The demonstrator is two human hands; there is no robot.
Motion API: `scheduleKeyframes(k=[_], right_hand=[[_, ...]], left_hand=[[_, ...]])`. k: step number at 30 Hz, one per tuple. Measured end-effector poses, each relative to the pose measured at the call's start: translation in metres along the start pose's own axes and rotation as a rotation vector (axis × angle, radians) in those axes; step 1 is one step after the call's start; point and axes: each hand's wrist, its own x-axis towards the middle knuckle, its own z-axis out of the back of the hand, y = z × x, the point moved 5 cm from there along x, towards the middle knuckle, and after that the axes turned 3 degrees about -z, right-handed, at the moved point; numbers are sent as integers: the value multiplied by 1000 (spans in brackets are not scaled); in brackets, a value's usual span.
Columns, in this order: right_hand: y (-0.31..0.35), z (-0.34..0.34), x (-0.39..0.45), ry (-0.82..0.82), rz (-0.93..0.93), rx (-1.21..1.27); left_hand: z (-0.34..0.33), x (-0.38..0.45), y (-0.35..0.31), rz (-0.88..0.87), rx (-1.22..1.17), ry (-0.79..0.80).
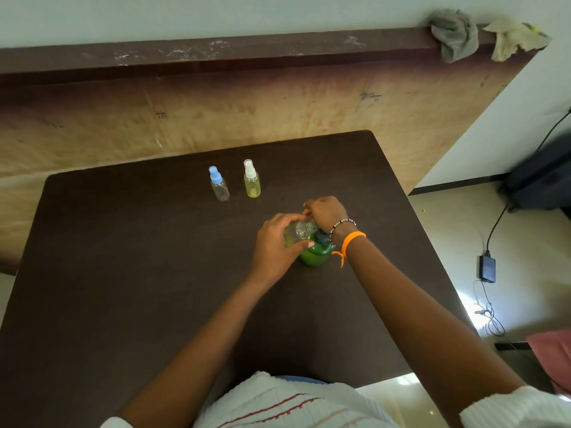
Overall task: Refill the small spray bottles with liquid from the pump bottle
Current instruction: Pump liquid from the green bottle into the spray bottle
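We look down on a dark brown tabletop [154, 273]. Near its middle, our left hand [275, 245] curls its fingers around a small clear plastic spray bottle [298, 233], tilted on its side with its threaded neck pointing right. Our right hand [326, 213] sits at that neck with fingers curled, its grip closed on something small we cannot make out, perhaps the bottle's cap. Just beneath both hands stands a round green plastic pump bottle [315, 256] with a dark pump head.

Farther back, well apart from the hands, two more small spray bottles stand upright side by side: a clear bottle with a pale blue sprayer [219, 185] and a yellowish bottle with a white sprayer [251, 180].

We judge the held bottle light, thin-walled and a little slippery if wet; it is best held around its body, not squeezed hard. The pump bottle looks heavier and steadier, best held at its wide body.
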Motion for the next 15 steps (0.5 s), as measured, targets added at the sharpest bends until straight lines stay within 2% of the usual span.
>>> scheduleKeyframes(k=[3,7,15], right_hand=[[-7,1,-3,-99,2,33],[-9,0,-3,-138,15,33],[-1,0,3,-11,0,18]], left_hand=[[-2,0,1,8,15,2],[-3,-1,1,16,4,-5],[0,1,1,3,-9,-3]])
